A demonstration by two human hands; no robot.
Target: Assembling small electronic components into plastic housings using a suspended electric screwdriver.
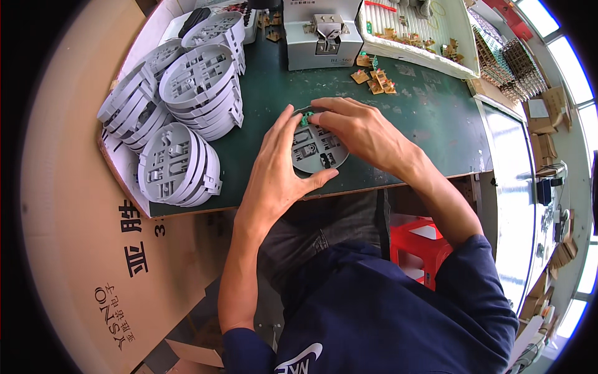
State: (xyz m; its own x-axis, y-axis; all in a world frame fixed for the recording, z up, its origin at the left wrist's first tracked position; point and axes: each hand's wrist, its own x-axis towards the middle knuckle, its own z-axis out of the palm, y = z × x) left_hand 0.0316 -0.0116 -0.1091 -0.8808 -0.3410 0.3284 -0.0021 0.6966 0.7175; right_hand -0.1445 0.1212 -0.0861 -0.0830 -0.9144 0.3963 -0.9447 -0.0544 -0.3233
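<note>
A round grey plastic base (313,163) with slots and dark fittings lies on the green table in front of me. My left hand (278,165) is curved round its left side, the thumb along the near rim and the fingers reaching to the far rim. A small green part (306,118) sits at the far edge of the base. My right hand (367,132) arches over the far right of the base, its fingertips closed at the green part. The right fingers partly hide that part and the base's far right rim.
Stacks of similar grey bases (198,84) stand in a shallow box at the left. A small machine (322,43) is at the back, with small brown circuit boards (377,81) beside it. Behind these is a white foam tray (430,62). A red stool (418,249) stands below the table.
</note>
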